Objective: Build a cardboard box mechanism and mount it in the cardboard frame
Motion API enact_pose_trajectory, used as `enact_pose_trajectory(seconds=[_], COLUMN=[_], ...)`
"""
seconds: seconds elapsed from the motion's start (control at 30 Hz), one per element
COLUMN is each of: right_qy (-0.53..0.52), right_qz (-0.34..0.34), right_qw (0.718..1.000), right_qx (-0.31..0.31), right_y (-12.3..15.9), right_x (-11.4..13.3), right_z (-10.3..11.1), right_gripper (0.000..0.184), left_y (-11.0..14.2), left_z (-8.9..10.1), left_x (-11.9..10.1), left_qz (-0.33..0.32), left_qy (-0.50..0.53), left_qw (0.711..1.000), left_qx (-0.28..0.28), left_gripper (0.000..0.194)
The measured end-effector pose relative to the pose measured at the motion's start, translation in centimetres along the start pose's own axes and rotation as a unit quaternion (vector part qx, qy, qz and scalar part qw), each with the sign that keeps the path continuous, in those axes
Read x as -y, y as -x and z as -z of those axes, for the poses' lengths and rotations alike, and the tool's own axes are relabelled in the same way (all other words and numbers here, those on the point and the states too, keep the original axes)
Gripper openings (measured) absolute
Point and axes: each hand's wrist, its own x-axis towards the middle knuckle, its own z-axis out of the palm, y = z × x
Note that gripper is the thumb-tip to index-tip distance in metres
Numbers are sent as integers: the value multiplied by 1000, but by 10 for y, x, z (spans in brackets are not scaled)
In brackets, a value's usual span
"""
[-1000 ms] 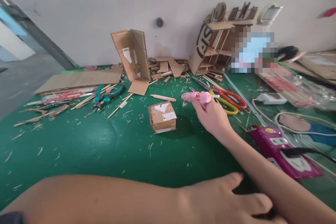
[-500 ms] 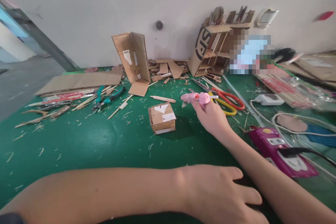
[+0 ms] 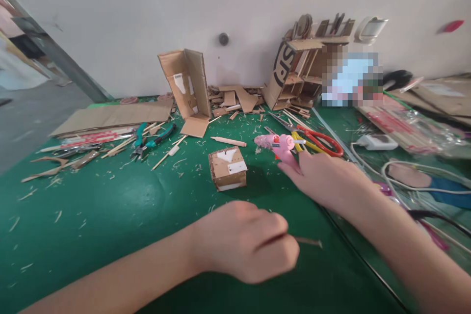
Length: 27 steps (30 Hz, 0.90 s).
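My left hand point(image 3: 253, 243) is closed in the foreground, and a thin brown strip point(image 3: 310, 242) pokes out past its knuckles to the right. My right hand point(image 3: 320, 176) is at the handle of a pink glue gun point(image 3: 274, 142), which sits between thumb and fingers. The gun's nozzle points left. Left of it, a small cardboard box point(image 3: 228, 169) with white paper patches stands on the green table. Behind the box lies a pale pink pen-shaped stick point(image 3: 228, 141).
An open cardboard piece point(image 3: 198, 78) and a cardboard shelf point(image 3: 281, 76) stand by the wall. Orange-handled scissors point(image 3: 324, 141) lie beyond my right hand. Teal-handled pliers point(image 3: 142, 140) and wooden sticks are at left. White cables point(image 3: 384, 169) and a charger point(image 3: 378, 141) occupy the right.
My left hand has moved left and up from beside my right forearm, closing on a thin strip. My right wrist has swung right and the gun's handle shows more. The box stays put.
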Motion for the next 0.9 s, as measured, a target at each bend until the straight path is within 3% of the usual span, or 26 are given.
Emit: enact_pose_trajectory(seconds=[0.07,0.13,0.2,0.27,0.33,0.4,0.47,0.57,0.67,0.77,0.83,0.9], right_qy=[22,-17,-132,-297,-446,-556,-639,-680,-643,-592,-579,-592], right_qz=[10,52,142,239,294,274,255,291,307,253,241,254], right_qw=[999,998,980,923,844,784,726,672,700,752,770,763], right_qx=[23,7,-30,-53,-38,-39,-3,45,-50,-138,-116,-41], right_y=[16,31,41,44,39,28,17,6,0,-5,-7,-7], right_x=[-5,-5,4,20,37,51,58,60,57,51,47,45], right_z=[9,18,25,29,30,27,23,18,12,10,9,10], right_gripper=[46,43,39,34,33,40,37,32,33,44,44,34], left_y=[10,14,11,6,3,1,-1,-5,-7,3,18,33], left_z=[17,29,37,41,44,45,48,53,58,60,58,54], left_x=[9,17,21,22,22,22,23,27,36,51,58,62], left_qz=[78,205,281,274,239,245,278,302,280,256,294,370], left_qy=[20,35,48,40,12,-13,-28,-40,-72,-126,-117,-62], left_qw=[997,972,944,949,964,963,949,943,955,956,948,924], left_qx=[-4,-106,-168,-152,-113,-110,-145,-133,-69,-67,-18,73], left_gripper=[14,7,9,10,12,12,11,9,8,55,91,107])
